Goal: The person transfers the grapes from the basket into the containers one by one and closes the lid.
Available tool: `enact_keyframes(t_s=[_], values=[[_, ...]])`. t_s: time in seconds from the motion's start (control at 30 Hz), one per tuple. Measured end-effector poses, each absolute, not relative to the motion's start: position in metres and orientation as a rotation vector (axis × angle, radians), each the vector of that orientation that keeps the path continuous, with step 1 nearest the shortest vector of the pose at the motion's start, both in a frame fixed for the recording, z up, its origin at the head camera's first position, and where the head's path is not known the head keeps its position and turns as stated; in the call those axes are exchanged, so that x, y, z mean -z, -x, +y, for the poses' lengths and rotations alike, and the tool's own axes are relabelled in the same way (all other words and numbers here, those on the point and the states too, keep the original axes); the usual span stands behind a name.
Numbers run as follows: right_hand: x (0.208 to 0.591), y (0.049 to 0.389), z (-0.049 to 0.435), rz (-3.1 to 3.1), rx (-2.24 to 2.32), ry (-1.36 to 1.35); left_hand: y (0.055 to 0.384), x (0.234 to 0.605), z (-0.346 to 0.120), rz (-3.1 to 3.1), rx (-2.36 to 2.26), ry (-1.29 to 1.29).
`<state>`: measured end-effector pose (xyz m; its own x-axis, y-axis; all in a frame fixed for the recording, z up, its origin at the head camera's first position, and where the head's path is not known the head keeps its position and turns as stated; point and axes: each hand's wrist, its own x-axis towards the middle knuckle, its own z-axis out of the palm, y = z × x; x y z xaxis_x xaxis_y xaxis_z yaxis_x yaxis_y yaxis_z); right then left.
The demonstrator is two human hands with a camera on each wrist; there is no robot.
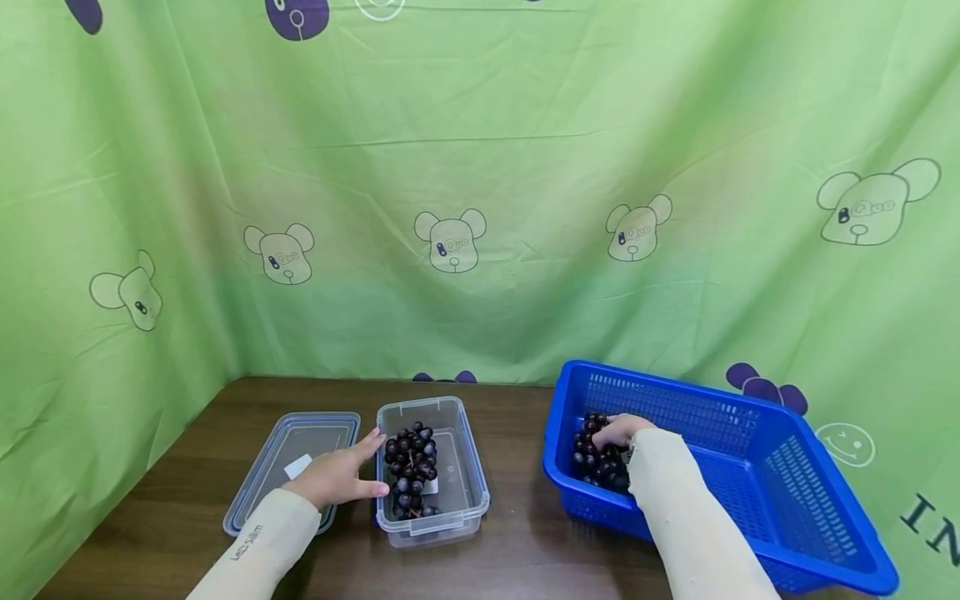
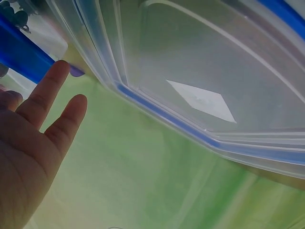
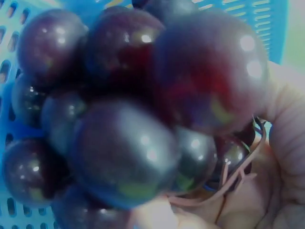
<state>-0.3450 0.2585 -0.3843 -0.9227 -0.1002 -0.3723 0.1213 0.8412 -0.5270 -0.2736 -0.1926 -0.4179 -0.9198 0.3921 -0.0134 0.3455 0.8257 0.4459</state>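
In the head view, dark grapes point(image 1: 600, 465) lie in the left end of the blue basket point(image 1: 750, 533). My right hand point(image 1: 621, 431) reaches in and grips a bunch there; the right wrist view shows round grapes point(image 3: 124, 152) close up, with the stem point(image 3: 224, 191) against the curled fingers. Another bunch of grapes point(image 1: 411, 467) rests along the left side of a clear plastic container point(image 1: 468, 475). My left hand point(image 1: 341, 477) is at this container's left rim, fingers and thumb spread and straight, holding nothing; whether the fingertips touch the rim is hard to tell.
A clear lid with a blue seal point(image 1: 281, 450) lies on the brown wooden table point(image 1: 517, 500), left of the container and partly under the left forearm. It bears a white label point(image 2: 205, 101). Green printed cloth point(image 1: 525, 317) hangs behind the table and at its left side.
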Motion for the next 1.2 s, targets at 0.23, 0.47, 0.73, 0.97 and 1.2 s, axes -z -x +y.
enact_keyframes(t_s=[0.23, 0.47, 0.73, 0.97, 1.2], values=[[0.386, 0.346, 0.27, 2.697, 1.007, 0.035, 0.273, 0.417, -0.193, 2.896, -0.68, -0.606], [0.381, 0.34, 0.286, 2.719, 1.157, 0.083, 0.273, 0.418, -0.192, 2.893, -0.691, -0.588], [0.363, 0.329, 0.286, 2.556, 1.365, 0.026, 0.276, 0.421, -0.195, 2.896, -0.689, -0.584], [0.352, 0.329, 0.276, 2.131, 1.829, 0.147, 0.275, 0.42, -0.196, 2.9, -0.69, -0.576], [0.34, 0.328, 0.269, 1.997, 1.861, 0.159, 0.275, 0.42, -0.195, 2.898, -0.684, -0.572]])
